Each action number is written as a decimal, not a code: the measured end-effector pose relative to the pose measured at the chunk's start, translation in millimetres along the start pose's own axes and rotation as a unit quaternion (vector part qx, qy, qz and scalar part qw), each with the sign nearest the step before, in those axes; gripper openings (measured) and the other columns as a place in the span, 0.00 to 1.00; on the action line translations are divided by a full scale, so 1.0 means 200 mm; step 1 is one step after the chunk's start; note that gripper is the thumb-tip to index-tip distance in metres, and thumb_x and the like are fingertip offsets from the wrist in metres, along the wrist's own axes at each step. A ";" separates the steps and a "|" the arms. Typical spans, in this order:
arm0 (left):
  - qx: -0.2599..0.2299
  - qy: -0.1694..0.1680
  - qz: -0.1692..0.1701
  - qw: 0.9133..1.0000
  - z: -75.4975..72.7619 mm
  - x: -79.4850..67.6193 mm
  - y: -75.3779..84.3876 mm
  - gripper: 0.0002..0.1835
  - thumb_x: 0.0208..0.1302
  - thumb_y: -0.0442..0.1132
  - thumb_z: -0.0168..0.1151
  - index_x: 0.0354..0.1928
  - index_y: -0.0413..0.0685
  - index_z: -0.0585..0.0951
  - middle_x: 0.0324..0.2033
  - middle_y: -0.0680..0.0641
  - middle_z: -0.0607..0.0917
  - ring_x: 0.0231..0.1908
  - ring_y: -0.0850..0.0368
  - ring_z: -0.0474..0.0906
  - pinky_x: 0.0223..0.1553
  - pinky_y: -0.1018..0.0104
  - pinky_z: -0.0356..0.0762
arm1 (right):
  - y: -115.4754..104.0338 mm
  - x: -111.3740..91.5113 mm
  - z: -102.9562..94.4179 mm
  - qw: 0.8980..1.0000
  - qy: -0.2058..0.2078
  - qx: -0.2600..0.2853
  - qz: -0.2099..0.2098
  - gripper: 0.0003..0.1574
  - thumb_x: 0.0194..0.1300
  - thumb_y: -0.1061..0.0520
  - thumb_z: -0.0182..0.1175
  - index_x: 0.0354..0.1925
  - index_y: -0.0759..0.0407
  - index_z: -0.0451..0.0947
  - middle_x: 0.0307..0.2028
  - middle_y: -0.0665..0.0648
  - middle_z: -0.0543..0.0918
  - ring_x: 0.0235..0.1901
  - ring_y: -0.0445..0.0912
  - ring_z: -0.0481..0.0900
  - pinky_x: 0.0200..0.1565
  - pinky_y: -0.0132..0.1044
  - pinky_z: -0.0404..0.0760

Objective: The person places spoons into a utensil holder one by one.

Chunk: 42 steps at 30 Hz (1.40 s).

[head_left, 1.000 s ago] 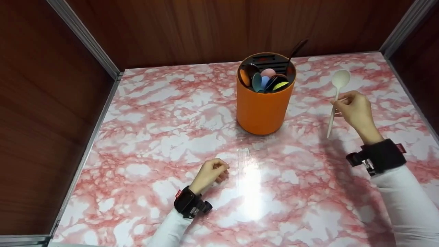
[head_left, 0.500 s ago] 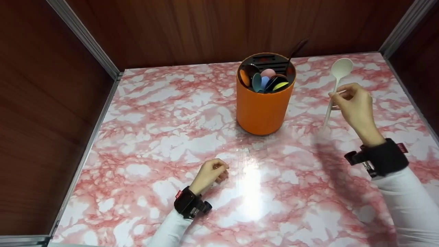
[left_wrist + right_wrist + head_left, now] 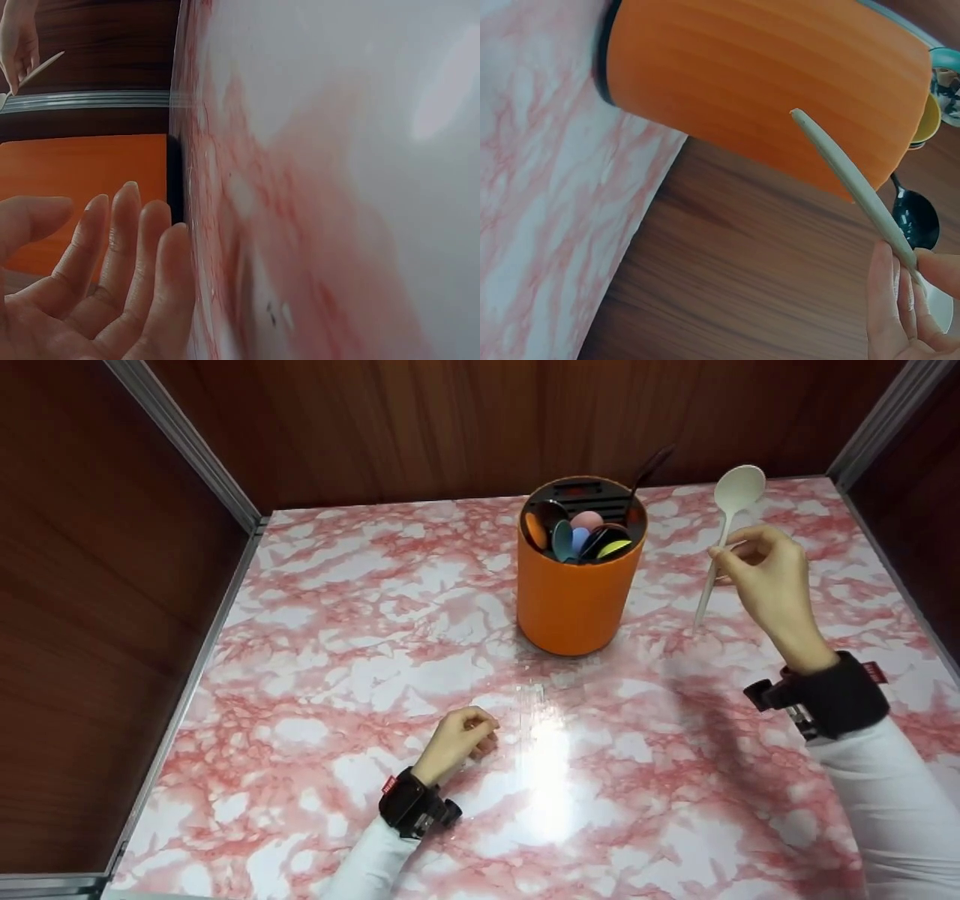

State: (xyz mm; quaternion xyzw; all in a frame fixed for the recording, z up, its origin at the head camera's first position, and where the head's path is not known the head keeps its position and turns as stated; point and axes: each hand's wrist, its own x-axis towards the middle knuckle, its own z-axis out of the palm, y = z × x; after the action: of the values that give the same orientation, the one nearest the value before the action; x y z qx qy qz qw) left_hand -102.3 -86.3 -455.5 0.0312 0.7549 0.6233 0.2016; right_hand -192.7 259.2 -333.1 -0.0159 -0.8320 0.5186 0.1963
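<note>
My right hand (image 3: 772,577) pinches a cream-white spoon (image 3: 739,489) by its handle, with the bowl up and the handle end pointing down. In the right wrist view the spoon's handle (image 3: 847,176) slants across the orange utensil holder (image 3: 757,82), thumb and fingertips gripping it near the bowl. The holder (image 3: 574,604) stands upright to the left of that hand, with several utensils in its black slotted top. My left hand (image 3: 459,741) holds nothing and rests low over the table, its fingers (image 3: 124,225) loosely bent in the left wrist view.
The red-and-white marbled table (image 3: 360,675) runs back to a brown wood-grain wall (image 3: 420,427). Wood panels with metal edge strips stand at both sides. A dark utensil handle (image 3: 651,465) sticks up from the holder's back right.
My right hand has lifted the spoon, moving farther back and slightly left toward the holder. The left hand stays where it was.
</note>
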 end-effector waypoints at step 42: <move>0.022 -0.007 0.006 1.000 -0.01 -0.02 0.01 0.12 0.62 0.32 0.48 0.39 0.25 0.74 0.32 0.26 0.76 0.33 0.28 0.72 0.32 0.47 0.77 | -0.35 0.14 0.11 0.985 0.049 0.142 -0.085 0.08 0.49 0.65 0.64 0.27 0.63 0.73 0.21 0.51 0.76 0.20 0.38 0.75 0.26 0.24 0.77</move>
State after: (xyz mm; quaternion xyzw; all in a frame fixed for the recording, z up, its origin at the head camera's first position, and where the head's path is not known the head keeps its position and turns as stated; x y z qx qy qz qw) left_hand -100.5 -88.7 -452.3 0.0443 0.7668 0.6075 0.2024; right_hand -213.5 215.6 -272.2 0.0576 -0.7377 0.6115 0.2803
